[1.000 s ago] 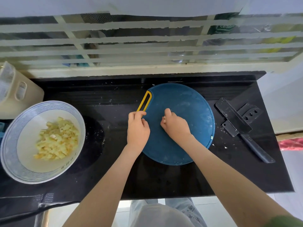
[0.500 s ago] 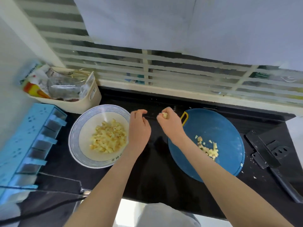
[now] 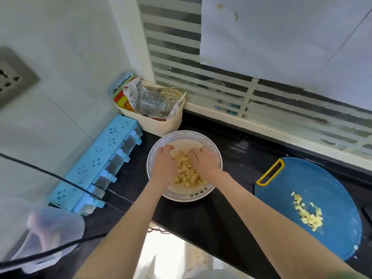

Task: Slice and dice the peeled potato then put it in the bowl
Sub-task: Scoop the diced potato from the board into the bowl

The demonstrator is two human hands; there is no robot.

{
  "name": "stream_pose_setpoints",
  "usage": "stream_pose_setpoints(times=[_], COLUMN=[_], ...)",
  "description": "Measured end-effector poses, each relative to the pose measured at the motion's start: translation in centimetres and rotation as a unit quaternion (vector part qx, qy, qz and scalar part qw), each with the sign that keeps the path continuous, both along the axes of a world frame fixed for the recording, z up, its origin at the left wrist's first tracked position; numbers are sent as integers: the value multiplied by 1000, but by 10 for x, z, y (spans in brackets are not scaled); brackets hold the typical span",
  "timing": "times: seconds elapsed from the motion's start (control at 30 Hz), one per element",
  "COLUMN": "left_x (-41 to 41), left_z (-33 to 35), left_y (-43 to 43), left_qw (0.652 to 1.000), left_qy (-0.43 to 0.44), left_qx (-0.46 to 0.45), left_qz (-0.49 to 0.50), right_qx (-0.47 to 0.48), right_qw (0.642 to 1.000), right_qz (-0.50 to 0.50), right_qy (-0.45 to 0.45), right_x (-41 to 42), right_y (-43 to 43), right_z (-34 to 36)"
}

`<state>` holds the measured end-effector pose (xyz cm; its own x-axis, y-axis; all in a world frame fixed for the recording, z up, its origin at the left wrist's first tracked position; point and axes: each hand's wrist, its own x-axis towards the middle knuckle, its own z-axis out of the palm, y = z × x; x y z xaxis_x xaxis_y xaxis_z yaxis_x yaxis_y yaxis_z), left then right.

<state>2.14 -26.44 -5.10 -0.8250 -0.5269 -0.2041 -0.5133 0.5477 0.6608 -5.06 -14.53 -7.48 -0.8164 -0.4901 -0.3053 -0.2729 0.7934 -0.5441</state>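
Observation:
A white bowl with a blue patterned rim (image 3: 187, 195) stands on the black counter and holds a heap of diced potato (image 3: 186, 175). Both my hands hang over it. My left hand (image 3: 164, 165) is above the bowl's left side, its fingers bent down toward the far rim with the tips hidden. My right hand (image 3: 204, 163) is above the right side, its fingers loosely spread over the dice. To the right lies the round blue cutting board (image 3: 326, 178) with a yellow handle slot, and a small pile of potato dice (image 3: 308, 215) sits on it.
A cream basket (image 3: 153, 121) of packets stands behind the bowl against the window sill. A light blue spice rack (image 3: 94, 164) runs along the left wall, crossed by a black cable (image 3: 60, 178). The counter's front edge is just below the bowl.
Both hands have moved left from the cutting board to above the bowl. The view has swung left with them, so the board now sits at the right.

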Motion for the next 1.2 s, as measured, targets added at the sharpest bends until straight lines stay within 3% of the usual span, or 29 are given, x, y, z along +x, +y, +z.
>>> stream_pose_setpoints(times=[0.1,0.2,0.27,0.37,0.47,0.63,0.7,0.8,0.93,1.03,1.2], left_x=[-1,-8,-11,-13,-10,-2,1,5,13,16,17], left_z=[-2,-3,-3,-2,-3,-2,0,6,12,16,17], left_y=[0,10,19,26,28,29,30,32,35,34,26], left_qw=[1000,999,999,999,999,998,997,989,972,968,974], left_qy=[11,24,30,25,17,24,42,58,57,74,57], left_qx=[3,14,20,19,14,19,36,65,148,176,147], left_qz=[-8,-32,-39,-35,-35,-45,-48,-117,-175,-162,-161], right_qx=[-56,-92,-85,-37,-53,-154,-224,-343,-445,-465,-484], right_qw=[998,994,991,994,994,979,942,842,735,703,688], right_qz=[-26,-31,-6,39,46,-104,-180,-280,-346,-376,-366], right_qy=[31,-47,-103,-100,-88,-83,-172,-307,-376,-385,-399], right_x=[3,6,8,10,11,11,11,12,13,14,11], right_y=[1,3,6,11,14,12,9,4,-1,-4,-12], right_z=[1,4,6,8,8,12,18,24,31,32,24])
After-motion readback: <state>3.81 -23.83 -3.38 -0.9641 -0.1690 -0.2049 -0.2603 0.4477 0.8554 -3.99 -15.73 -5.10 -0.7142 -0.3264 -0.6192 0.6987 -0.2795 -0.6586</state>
